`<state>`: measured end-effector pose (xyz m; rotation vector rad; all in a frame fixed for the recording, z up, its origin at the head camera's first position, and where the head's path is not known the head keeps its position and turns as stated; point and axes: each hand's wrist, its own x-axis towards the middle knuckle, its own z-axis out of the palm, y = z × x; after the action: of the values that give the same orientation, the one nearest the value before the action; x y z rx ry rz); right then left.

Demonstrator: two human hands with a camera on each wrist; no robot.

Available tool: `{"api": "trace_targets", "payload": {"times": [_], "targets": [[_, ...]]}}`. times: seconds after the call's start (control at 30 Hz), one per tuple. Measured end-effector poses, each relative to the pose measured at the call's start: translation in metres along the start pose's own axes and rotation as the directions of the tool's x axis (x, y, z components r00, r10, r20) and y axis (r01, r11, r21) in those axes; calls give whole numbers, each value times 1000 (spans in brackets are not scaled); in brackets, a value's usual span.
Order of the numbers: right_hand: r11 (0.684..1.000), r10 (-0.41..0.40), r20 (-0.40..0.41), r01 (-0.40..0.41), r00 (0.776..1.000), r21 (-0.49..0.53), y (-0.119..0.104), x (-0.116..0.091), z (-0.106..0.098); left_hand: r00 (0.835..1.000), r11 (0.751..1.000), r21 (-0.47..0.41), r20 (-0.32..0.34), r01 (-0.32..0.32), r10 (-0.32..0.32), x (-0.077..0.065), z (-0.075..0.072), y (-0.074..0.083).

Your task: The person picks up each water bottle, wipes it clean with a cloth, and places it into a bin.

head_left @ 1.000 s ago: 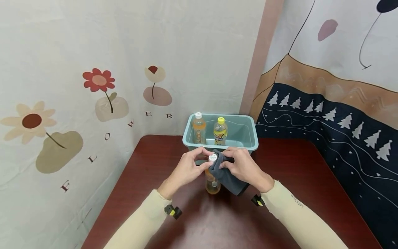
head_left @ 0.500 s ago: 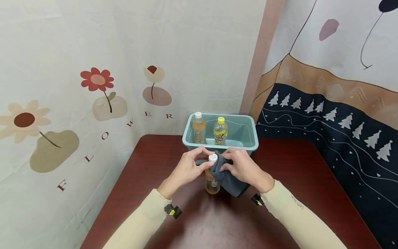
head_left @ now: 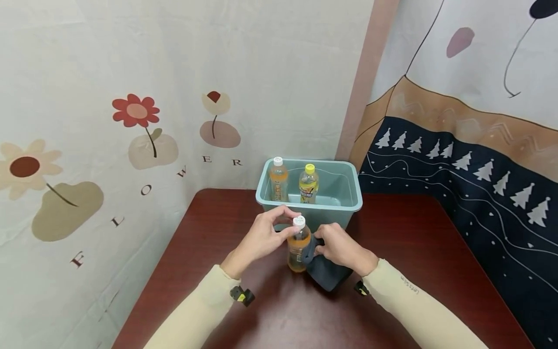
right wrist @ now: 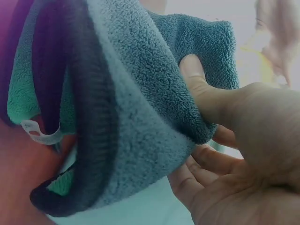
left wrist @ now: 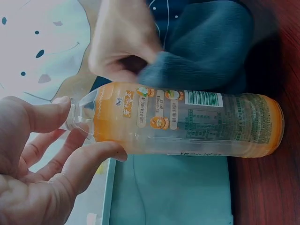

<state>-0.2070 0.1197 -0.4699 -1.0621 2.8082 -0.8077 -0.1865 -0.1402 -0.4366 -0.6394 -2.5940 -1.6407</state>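
An orange-labelled drink bottle (head_left: 297, 252) with a white cap (head_left: 299, 221) stands upright on the table before the tub. My left hand (head_left: 272, 231) pinches it by the cap and neck, thumb and fingers on either side. In the left wrist view the bottle (left wrist: 187, 122) shows its barcode and label. My right hand (head_left: 340, 248) grips a dark grey cloth (head_left: 329, 274), which lies against the bottle's right side and hangs down toward the table. In the right wrist view the thumb presses into the folded cloth (right wrist: 140, 93), and a white tag shows at its edge.
Behind the hands stands a light blue-green tub (head_left: 344, 206). Inside it are an orange drink bottle with a white cap (head_left: 279, 182) and a yellow-labelled bottle with a yellow cap (head_left: 309, 184). The dark red table (head_left: 418, 252) meets printed wall cloths at the back and right.
My right hand has moved the cloth down from the cap and neck to the bottle's side. My left hand stays at the cap, and the bottle has not shifted.
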Motion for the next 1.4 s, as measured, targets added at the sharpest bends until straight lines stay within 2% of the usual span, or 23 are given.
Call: {"api": "trace_targets", "payload": {"times": [0.17, 0.37, 0.7, 0.97, 1.4], "targets": [[999, -19, 26, 18, 999, 36, 10, -1, 17, 1000, 1000, -2, 6, 8, -8, 0, 0, 1], [999, -12, 67, 10, 998, 33, 15, -1, 31, 1000, 1000, -4, 7, 10, -10, 0, -1, 2], [999, 13, 75, -16, 997, 39, 22, 0, 39, 1000, 1000, -6, 5, 11, -11, -1, -1, 1], [995, 50, 73, -56, 996, 81, 20, -1, 36, 1000, 1000, 0, 9, 7, -7, -1, 0, 2], [997, 11, 2, -12, 1000, 75, 6, -2, 8, 1000, 1000, 5, 4, 1, -1, -1, 0, 2]]}}
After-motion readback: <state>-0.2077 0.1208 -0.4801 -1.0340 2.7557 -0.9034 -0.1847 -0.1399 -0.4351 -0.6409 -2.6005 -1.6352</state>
